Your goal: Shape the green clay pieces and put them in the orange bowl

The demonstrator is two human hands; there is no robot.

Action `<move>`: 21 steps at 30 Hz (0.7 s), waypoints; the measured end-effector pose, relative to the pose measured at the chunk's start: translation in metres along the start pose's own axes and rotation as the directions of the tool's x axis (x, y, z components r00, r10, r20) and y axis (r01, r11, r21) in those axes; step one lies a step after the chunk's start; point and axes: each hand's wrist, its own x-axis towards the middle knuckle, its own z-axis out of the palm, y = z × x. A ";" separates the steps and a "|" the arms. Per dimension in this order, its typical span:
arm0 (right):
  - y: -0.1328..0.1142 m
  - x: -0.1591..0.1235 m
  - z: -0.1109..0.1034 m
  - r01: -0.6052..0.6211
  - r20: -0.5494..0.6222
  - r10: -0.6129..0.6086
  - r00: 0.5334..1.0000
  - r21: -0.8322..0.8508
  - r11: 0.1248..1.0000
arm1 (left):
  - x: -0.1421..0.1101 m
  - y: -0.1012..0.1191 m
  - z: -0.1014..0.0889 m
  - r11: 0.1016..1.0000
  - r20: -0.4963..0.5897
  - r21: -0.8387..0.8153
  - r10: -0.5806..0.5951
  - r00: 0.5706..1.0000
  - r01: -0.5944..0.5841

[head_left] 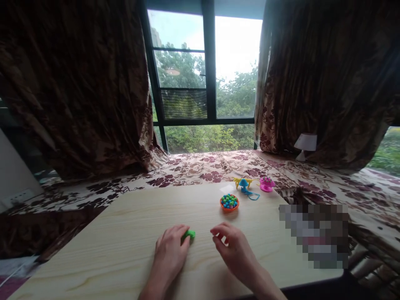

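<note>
My left hand [170, 252] rests on the light wooden table [125, 233] with its fingertips closed on a small green toy piece [189, 234]. Just to the right, my right hand [233, 246] hovers with its fingers curled in a pinch; I cannot make out anything in them. Farther back stands an orange bowl [229, 203] filled with several small coloured beads. Behind the bowl are a blue and yellow toy [243, 184] with a blue string, and a pink toy [266, 183].
A floral cloth [200, 166] covers the ledge behind the table. Dark patterned curtains [78, 83] hang on both sides of a window [206, 79]. A small white lamp [305, 145] stands at the right. A blurred patch [314, 235] lies at the table's right edge.
</note>
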 end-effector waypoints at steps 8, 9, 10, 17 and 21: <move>-0.013 -0.003 0.016 0.168 0.092 -0.180 0.979 0.119 0.978 | -0.023 0.027 -0.012 0.795 0.287 -0.587 0.029 0.957 0.152; -0.015 -0.004 0.015 0.181 0.098 -0.194 0.976 0.128 0.975 | -0.025 0.030 -0.012 0.747 0.309 -0.642 0.049 0.950 0.170; -0.017 -0.005 0.014 0.186 0.094 -0.198 0.976 0.124 0.975 | -0.027 0.033 -0.013 0.707 0.318 -0.682 0.059 0.946 0.185; -0.020 -0.011 0.015 0.108 0.018 -0.114 0.993 0.189 0.976 | -0.031 0.041 -0.009 0.468 0.356 -0.817 -0.049 0.933 0.336; -0.024 -0.011 0.015 -0.078 0.066 0.051 0.996 0.508 0.858 | -0.038 0.043 -0.008 0.285 0.399 -0.860 -0.141 0.906 0.423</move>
